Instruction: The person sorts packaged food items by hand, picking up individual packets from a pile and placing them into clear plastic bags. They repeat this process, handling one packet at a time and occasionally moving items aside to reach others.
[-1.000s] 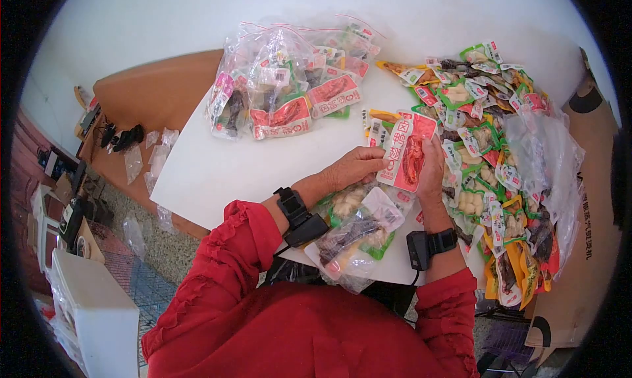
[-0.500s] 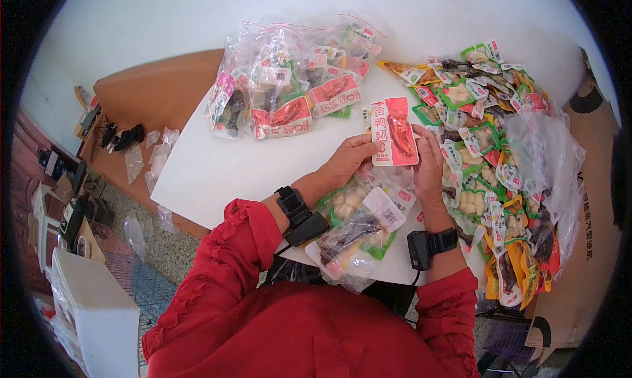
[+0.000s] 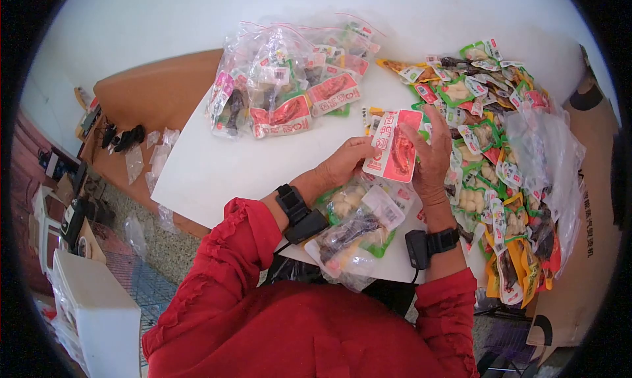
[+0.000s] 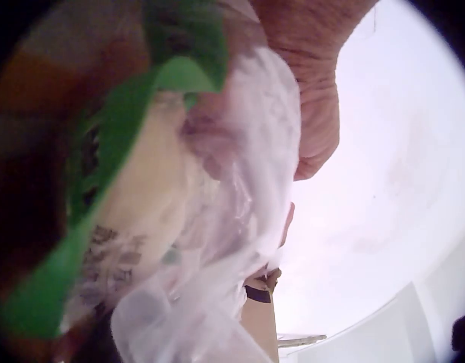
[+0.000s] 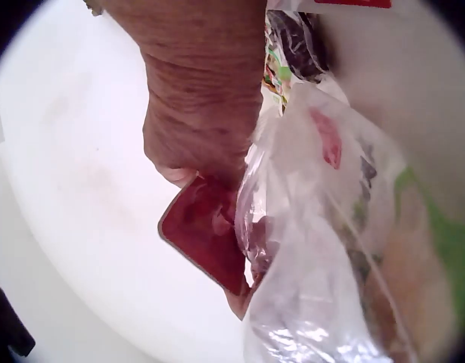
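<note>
While the red snack packet [image 3: 394, 146] is held up over the white worktop [image 3: 217, 167], the work looks to be at the stage of sorting single packets into clear bags. Take that packet as the landmark. Far to its left and beyond it lie the filled bags [image 3: 289, 75], already packed and bunched together. Just left of it, the left hand [image 3: 342, 164] pinches its lower left edge with curled fingers. Right below it, toward the person, lies a clear bag [image 3: 355, 230] that holds packets in green and dark wrappers, with its mouth toward the packet. Touching its right edge, the right hand [image 3: 431, 155] has straight fingers spread over the packet's face and a thumb behind, so it grasps the packet too; the right wrist view shows the red back of the packet under that hand. Further right lies the heap of loose packets [image 3: 500, 148].

Judging from this, the next move calls for tipping the packet down into the bag's mouth, which one hand must hold open.
</note>
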A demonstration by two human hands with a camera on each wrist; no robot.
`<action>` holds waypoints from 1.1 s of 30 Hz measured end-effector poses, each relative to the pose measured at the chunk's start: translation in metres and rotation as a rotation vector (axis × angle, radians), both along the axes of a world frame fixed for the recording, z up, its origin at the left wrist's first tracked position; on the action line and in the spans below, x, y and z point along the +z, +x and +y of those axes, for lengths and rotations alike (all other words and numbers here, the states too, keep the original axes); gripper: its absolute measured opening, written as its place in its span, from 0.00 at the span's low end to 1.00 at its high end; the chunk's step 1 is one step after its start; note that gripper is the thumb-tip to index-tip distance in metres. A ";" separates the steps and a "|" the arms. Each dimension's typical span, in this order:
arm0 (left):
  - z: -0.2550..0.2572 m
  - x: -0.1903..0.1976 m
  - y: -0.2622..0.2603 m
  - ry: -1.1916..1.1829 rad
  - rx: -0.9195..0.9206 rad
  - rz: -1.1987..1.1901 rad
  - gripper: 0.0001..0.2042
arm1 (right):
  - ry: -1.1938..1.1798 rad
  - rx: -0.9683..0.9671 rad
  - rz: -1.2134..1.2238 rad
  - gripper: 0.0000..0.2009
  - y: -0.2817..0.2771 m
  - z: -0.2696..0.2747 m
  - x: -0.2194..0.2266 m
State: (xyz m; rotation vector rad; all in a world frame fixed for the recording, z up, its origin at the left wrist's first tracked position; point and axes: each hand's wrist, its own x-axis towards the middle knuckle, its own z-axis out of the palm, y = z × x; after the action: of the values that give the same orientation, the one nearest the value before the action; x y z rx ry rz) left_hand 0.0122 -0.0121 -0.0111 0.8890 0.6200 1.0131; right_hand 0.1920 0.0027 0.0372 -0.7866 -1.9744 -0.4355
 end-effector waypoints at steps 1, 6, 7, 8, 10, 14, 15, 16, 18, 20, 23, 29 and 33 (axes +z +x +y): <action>0.000 0.000 0.000 0.007 0.016 -0.006 0.08 | -0.001 0.012 0.001 0.14 0.001 0.000 0.000; -0.002 0.011 -0.002 -0.013 0.028 -0.188 0.13 | -0.184 0.083 -0.030 0.11 0.004 0.001 -0.009; 0.003 0.003 -0.006 0.101 -0.072 -0.249 0.16 | -0.334 0.134 0.028 0.10 0.004 0.000 -0.013; 0.005 0.001 -0.006 0.102 -0.071 -0.249 0.16 | -0.334 0.134 0.028 0.10 0.004 -0.002 -0.016; 0.009 -0.003 -0.004 0.159 0.131 -0.009 0.15 | -0.610 0.134 0.325 0.08 0.005 -0.002 -0.020; 0.001 0.007 0.004 0.222 0.206 0.174 0.11 | -0.808 0.390 0.763 0.09 0.004 0.008 -0.030; -0.002 0.011 0.005 0.198 0.187 0.209 0.10 | -0.869 0.483 0.880 0.09 0.003 0.008 -0.029; -0.003 0.013 0.006 0.175 0.168 0.243 0.09 | -0.929 0.577 0.996 0.10 0.002 0.008 -0.028; -0.002 0.010 0.004 0.183 0.134 0.218 0.09 | -0.966 0.624 1.040 0.10 0.002 0.011 -0.032; -0.002 0.010 0.003 0.190 0.100 0.195 0.09 | -1.004 0.672 1.086 0.11 0.001 0.012 -0.034; -0.005 0.013 0.003 0.155 0.132 0.196 0.09 | -1.006 0.676 1.097 0.11 -0.001 0.009 -0.033; -0.003 0.009 0.003 0.200 0.109 0.185 0.08 | -1.095 0.713 1.230 0.12 0.002 0.011 -0.030; -0.001 0.006 0.003 0.197 0.104 0.181 0.08 | -1.093 0.724 1.243 0.12 -0.001 0.007 -0.025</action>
State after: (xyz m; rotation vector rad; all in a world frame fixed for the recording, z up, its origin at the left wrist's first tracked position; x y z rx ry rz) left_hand 0.0155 -0.0134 -0.0052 1.1404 0.7331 1.1085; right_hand 0.1915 0.0102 0.0126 -0.6029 -0.9878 1.3588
